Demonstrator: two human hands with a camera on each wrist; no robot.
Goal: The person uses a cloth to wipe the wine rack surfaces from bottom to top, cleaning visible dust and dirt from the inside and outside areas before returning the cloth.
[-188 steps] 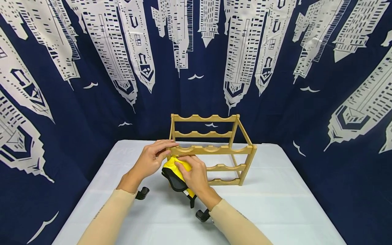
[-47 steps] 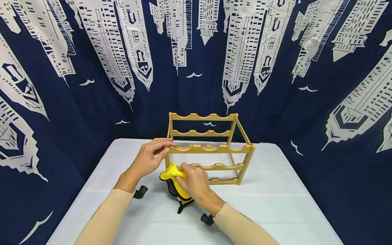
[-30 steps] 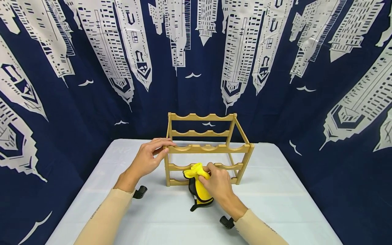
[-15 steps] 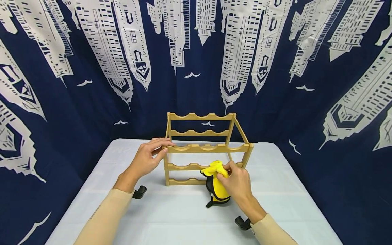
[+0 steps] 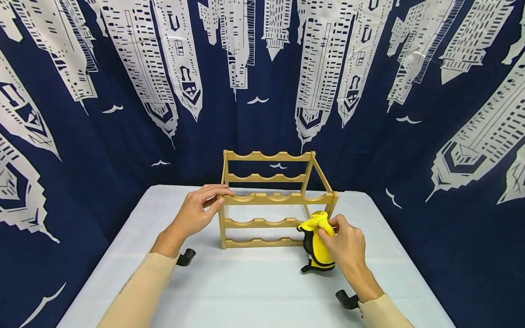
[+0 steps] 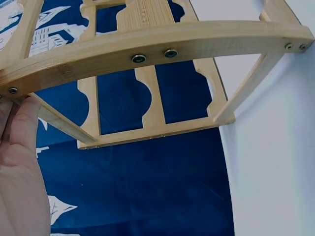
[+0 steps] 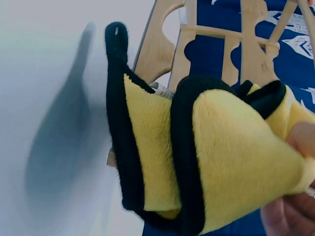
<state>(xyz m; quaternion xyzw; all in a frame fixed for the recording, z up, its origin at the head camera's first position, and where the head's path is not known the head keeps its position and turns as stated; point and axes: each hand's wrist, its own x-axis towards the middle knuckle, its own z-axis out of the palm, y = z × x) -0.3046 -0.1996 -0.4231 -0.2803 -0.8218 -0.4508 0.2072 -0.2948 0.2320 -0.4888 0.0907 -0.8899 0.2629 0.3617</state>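
My right hand (image 5: 348, 243) pinches a bunched yellow cloth (image 5: 324, 241) with black edging between thumb and fingers. The cloth hangs in front of the lower right corner of a wooden wine rack (image 5: 262, 223). In the right wrist view the cloth (image 7: 236, 152) hangs in folds, with a black loop (image 7: 116, 44) at one corner and a small white label (image 7: 161, 90). My left hand (image 5: 197, 212) holds the rack's upper left front corner, fingers over the top rail and thumb at the front. The left wrist view shows the rack's side rail (image 6: 197, 44) beside my fingers.
The rack stands on a white-covered table (image 5: 246, 291). Behind it hangs a dark blue curtain (image 5: 254, 132) with white buildings and birds. Black camera mounts (image 5: 186, 257) sit at both wrists. The cloth's shadow (image 7: 64, 132) falls on the white surface.
My right hand has moved the cloth rightward along the rack's front, from its left end to its right end. My left hand has stayed at the rack's left corner.
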